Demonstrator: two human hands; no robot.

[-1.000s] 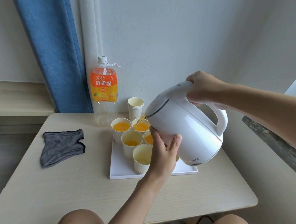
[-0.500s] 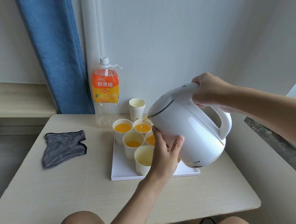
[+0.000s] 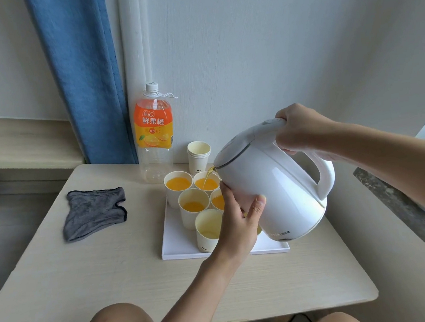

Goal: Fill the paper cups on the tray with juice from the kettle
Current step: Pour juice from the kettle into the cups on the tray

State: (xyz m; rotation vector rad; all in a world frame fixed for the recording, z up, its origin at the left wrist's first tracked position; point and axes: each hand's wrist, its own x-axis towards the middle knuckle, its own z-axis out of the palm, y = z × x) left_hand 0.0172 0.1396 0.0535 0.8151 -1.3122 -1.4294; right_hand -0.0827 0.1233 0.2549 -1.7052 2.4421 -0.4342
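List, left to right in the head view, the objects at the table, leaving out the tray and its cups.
grey cloth → juice bottle → stack of spare cups → kettle

Pale table (image 3: 88, 291): tray (image 3: 175, 246), bottle (image 3: 154, 133), perhaps cloth (image 3: 94, 215)

The white kettle (image 3: 274, 185) is held tilted over the white tray (image 3: 178, 245). Its handle is gripped by the right hand (image 3: 299, 128), and its body is supported by the left hand (image 3: 238, 218). A thin juice stream (image 3: 209, 177) is poured into a rear paper cup (image 3: 208, 184). A grey cloth (image 3: 93, 212) is seen on the table (image 3: 87, 279).
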